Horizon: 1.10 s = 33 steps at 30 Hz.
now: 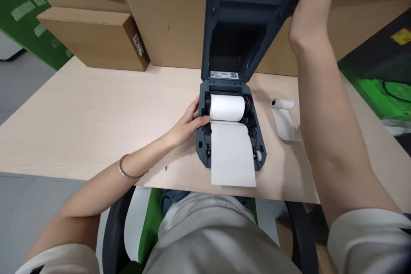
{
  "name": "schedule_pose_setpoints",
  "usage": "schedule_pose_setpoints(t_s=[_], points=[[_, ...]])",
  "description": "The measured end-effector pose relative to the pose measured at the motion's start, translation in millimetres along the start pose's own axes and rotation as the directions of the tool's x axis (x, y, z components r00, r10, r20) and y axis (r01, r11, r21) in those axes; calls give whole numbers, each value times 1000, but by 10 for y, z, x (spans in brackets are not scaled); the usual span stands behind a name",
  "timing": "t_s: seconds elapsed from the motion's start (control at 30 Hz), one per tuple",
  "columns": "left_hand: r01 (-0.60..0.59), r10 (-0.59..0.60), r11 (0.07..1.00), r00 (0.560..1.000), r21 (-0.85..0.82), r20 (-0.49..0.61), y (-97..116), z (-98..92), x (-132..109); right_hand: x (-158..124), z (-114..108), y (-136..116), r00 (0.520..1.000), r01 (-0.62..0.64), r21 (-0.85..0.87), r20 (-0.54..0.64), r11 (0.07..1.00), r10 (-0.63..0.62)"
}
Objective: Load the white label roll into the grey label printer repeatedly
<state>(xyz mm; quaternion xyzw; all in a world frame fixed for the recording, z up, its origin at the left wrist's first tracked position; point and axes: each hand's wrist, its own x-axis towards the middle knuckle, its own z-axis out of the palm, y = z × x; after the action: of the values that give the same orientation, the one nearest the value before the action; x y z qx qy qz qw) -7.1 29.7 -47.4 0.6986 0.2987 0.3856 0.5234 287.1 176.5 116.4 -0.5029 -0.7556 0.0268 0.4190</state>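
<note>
A dark blue-grey label printer point(203, 150) lies on the table with its lid point(244, 4) raised upright. Inside sits a white paper roll point(227, 108) between black holders, and a strip of paper point(233, 154) runs from it over the printer's front edge. My left hand point(189, 123) grips the printer's left side; its thumb rests over the rim beside the roll, and the other fingers are mostly hidden. High on the right, my right hand point(311, 8) is closed on the lid's right edge, its fingertips out of sight behind it.
A small, partly unrolled paper roll point(282, 103) lies right of the printer on the pale wooden table point(96, 124). Cardboard boxes point(170, 21) line the table's back, with a smaller box point(93, 40) at the left. Chair armrests point(117, 227) flank my body.
</note>
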Motion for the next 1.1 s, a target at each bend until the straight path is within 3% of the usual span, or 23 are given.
schedule_pose_setpoints(t_s=[0.07, 0.13, 0.17, 0.23, 0.3, 0.37, 0.4, 0.47, 0.53, 0.6, 0.73, 0.83, 0.93, 1.03, 1.1], points=[[-5, 5, 1000, 1000, 23, -19, 48, 21, 0, -159, -23, -81, 959, 5, 9, -282, 1000, -3], [15, -10, 995, 999, 104, -51, 93, 37, -12, -393, -41, -185, 857, 144, -109, -483, 984, -179], [35, -24, 988, 997, 153, -70, 115, 42, -19, -527, -42, -241, 807, 231, -191, -511, 954, -297], [71, -47, 970, 993, 233, -107, 156, 47, -32, -793, -14, -353, 813, 402, -270, -333, 875, -477], [89, -56, 958, 991, 272, -126, 184, 46, -38, -1007, 63, -456, 844, 533, -199, 51, 822, -534], [102, -65, 952, 989, 289, -135, 196, 43, -37, -1136, 173, -540, 797, 516, -112, 425, 849, -429], [106, -68, 950, 988, 295, -137, 196, 40, -34, -1170, 232, -573, 761, 467, -105, 553, 878, -338], [112, -72, 945, 988, 307, -138, 188, 36, -30, -1197, 336, -619, 668, 355, -152, 732, 922, -136], [104, -64, 943, 989, 316, -136, 175, 31, -26, -1202, 406, -644, 616, 303, -226, 788, 926, -9], [87, -47, 945, 990, 315, -131, 164, 27, -23, -1214, 434, -662, 632, 307, -268, 775, 913, 15], [73, -38, 949, 992, 307, -118, 180, 28, -17, -1261, 330, -731, 759, 346, -266, 643, 900, -102], [70, -38, 954, 993, 291, -113, 221, 38, -17, -1273, 64, -815, 866, 291, -268, 482, 918, -134], [72, -44, 962, 993, 262, -110, 250, 49, -20, -1243, -323, -812, 938, 167, -277, 342, 946, -66], [79, -52, 967, 992, 244, -116, 248, 54, -22, -1183, -657, -587, 949, 8, -321, 302, 947, 95], [75, -46, 969, 991, 238, -123, 237, 55, -22, -1144, -747, -330, 903, -61, -388, 371, 920, 216]])
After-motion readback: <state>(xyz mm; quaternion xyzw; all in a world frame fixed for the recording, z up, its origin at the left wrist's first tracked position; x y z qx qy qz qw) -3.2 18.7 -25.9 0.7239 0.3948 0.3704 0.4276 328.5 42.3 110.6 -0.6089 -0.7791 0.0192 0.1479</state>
